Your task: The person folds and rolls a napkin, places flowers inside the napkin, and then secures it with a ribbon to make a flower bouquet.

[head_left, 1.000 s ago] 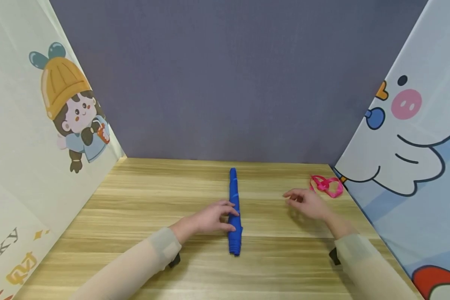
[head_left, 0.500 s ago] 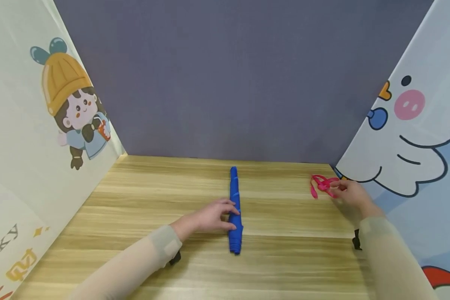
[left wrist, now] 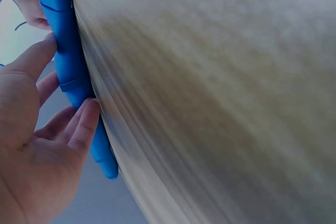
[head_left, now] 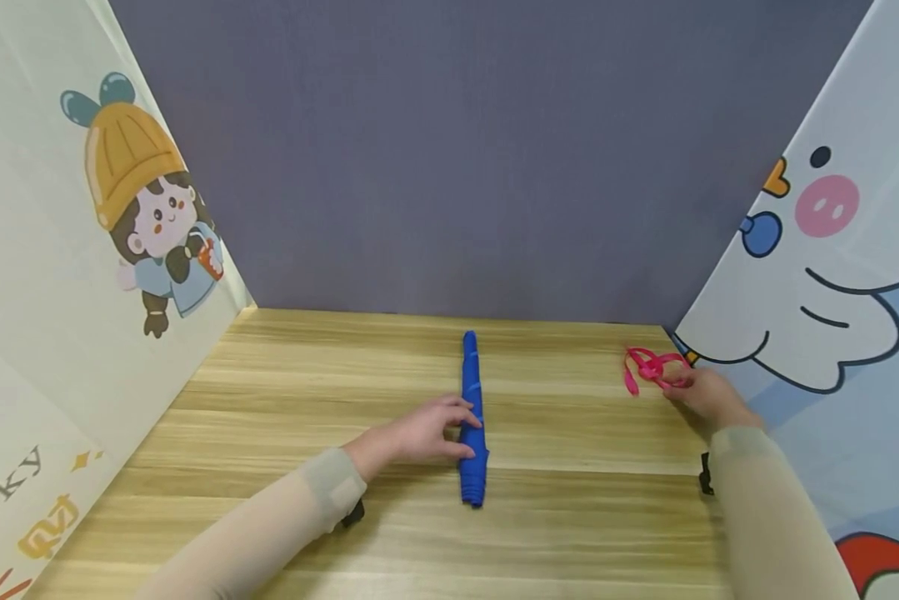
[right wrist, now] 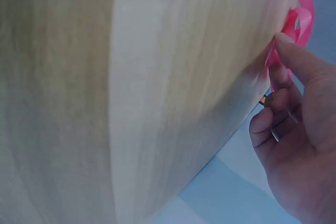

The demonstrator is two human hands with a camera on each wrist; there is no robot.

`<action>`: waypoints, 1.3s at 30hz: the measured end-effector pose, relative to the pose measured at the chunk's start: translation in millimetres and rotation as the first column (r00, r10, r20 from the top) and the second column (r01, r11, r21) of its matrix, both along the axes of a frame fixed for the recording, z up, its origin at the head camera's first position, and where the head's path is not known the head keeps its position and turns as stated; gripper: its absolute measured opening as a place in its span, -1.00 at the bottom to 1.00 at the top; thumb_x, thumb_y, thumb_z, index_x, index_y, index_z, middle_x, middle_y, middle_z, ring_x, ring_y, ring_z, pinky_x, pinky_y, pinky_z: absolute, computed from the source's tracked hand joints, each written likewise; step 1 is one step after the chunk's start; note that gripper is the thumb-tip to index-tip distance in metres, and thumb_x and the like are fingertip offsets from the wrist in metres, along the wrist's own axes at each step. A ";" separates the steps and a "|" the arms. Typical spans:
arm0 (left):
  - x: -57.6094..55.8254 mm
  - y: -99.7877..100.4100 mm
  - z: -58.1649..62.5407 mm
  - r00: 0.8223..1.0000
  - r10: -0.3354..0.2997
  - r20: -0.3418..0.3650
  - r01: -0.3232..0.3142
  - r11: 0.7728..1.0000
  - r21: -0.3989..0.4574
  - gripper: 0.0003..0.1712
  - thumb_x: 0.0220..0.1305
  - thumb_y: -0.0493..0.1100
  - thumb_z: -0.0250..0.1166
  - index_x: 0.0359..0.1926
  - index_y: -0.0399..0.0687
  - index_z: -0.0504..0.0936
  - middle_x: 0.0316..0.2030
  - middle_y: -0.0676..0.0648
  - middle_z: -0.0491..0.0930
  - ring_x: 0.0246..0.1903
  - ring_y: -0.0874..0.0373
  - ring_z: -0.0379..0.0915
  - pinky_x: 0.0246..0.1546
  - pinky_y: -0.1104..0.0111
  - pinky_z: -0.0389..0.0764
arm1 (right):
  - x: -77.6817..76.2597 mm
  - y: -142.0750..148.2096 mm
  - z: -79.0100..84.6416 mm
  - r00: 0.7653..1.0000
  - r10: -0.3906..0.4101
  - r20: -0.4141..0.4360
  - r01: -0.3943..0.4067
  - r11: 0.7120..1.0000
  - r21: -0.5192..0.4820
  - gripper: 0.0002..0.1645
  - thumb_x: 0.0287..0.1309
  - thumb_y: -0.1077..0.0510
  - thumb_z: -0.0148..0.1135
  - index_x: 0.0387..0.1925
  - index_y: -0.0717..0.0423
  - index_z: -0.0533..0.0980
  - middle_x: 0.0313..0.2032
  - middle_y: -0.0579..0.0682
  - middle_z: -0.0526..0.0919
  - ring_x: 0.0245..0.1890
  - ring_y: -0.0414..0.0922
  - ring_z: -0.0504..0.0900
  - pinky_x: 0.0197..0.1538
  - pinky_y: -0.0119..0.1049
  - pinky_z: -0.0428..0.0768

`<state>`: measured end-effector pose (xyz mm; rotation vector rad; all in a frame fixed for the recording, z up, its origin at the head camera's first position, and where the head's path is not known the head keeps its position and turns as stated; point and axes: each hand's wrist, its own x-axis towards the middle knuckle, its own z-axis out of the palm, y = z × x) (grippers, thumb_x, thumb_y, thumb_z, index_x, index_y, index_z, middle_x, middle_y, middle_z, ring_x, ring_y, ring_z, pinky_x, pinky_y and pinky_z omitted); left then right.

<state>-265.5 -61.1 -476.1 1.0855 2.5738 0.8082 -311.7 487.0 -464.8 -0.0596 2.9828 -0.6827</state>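
A long, narrow blue roll [head_left: 473,479], tapering towards its far end, lies lengthwise on the wooden table; whether it is paper or cloth I cannot tell. My left hand [head_left: 427,431] holds it near the middle, the fingers bent over it and the thumb [left wrist: 37,56] against its side. At the table's back right lies a looped pink ribbon [head_left: 650,367], partly covered by my right hand [head_left: 707,396]. In the right wrist view, my thumb and forefinger pinch the ribbon's near loop [right wrist: 298,22], while the other fingers curl in towards the palm.
The wooden table [head_left: 329,367] ends at a grey back panel [head_left: 449,167]. White cartoon-printed panels stand at the left [head_left: 29,250] and right [head_left: 831,333], the right one close beside my right hand.
My right hand has moved right to the pink ribbon and now pinches it; the ribbon's loops have shifted slightly. My left hand stays on the blue roll.
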 end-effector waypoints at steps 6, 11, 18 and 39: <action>1.0 0.9 0.7 1.000 0.003 -0.001 -0.003 1.000 -0.005 -0.48 0.46 0.06 0.52 0.34 0.04 0.71 0.51 -0.18 0.47 0.50 -0.13 0.43 0.50 0.02 0.52 | 0.3 -0.4 -0.3 0.998 0.042 -0.037 -0.039 0.997 0.060 -0.66 0.48 0.10 0.37 -0.03 0.35 0.71 -0.15 0.30 0.82 -0.07 0.28 0.73 0.12 0.28 0.62; 2.1 0.2 2.5 1.000 0.007 0.005 -0.007 1.000 -0.007 -0.48 0.46 0.07 0.51 0.34 0.05 0.71 0.53 -0.19 0.46 0.52 -0.14 0.41 0.51 0.00 0.51 | -0.1 -10.5 11.7 0.998 0.037 -0.054 -0.037 0.999 0.004 -0.60 0.58 0.00 0.32 0.06 0.30 0.70 -0.04 0.28 0.77 -0.05 0.20 0.71 0.03 0.14 0.66; 2.9 -1.6 5.0 1.000 0.002 0.012 -0.002 1.000 0.003 -0.49 0.47 0.05 0.50 0.34 0.02 0.70 0.54 -0.21 0.44 0.53 -0.17 0.40 0.48 0.00 0.54 | 1.9 -44.4 50.5 0.973 0.122 -0.194 -0.122 0.992 0.009 -0.67 0.57 0.05 0.33 0.01 0.27 0.74 -0.16 0.16 0.80 -0.30 -0.10 0.58 -0.30 -0.21 0.53; 4.9 -0.3 6.7 0.999 -0.024 -0.026 0.024 0.999 -0.024 -0.48 0.50 0.03 0.48 0.36 -0.02 0.69 0.56 -0.23 0.40 0.54 -0.17 0.39 0.52 0.00 0.50 | 47.2 -175.1 153.9 0.879 0.326 -0.348 -0.332 0.942 0.044 -0.91 0.46 0.07 0.47 -0.11 -0.03 0.81 -0.31 -0.11 0.66 -0.40 -0.18 0.46 -0.32 -0.32 0.46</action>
